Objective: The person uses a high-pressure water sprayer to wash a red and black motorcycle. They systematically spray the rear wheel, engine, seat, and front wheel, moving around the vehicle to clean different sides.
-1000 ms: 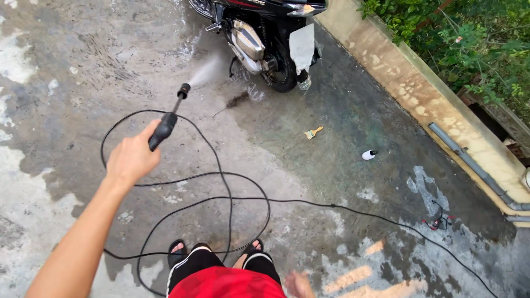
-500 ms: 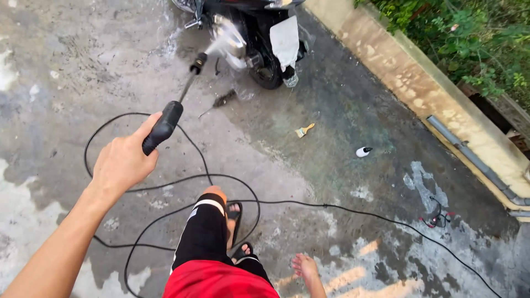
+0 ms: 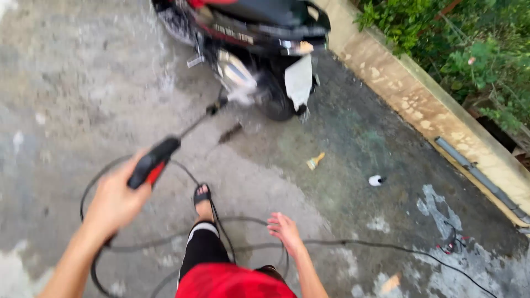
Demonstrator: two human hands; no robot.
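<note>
- Red shorts (image 3: 229, 281) and a black legging fill the near edge; one sandalled foot (image 3: 202, 197) is now planted forward on the wet concrete floor (image 3: 66, 99), where half a second ago the leg was only lifting into a step.
- Right hand (image 3: 284, 230) has swung into view beside the thigh, fingers loosely spread and holding nothing.
- Left hand (image 3: 115, 201) has its fingers wrapped tight around the black-and-red spray gun (image 3: 153, 164), which sits lower and nearer in the picture than before.
- Black hose (image 3: 353, 243) loops around the feet and trails off to the right.
- Lance tip (image 3: 218, 105) has closed in: it now sits just beside the scooter (image 3: 259, 49), spraying at its lower engine side, so the wash looks to have moved in close.
- Small brush (image 3: 315, 161) and a white cap (image 3: 376, 180) lie apart on the floor; beyond, a low wall (image 3: 419, 105) and green shrubs (image 3: 458, 49).
</note>
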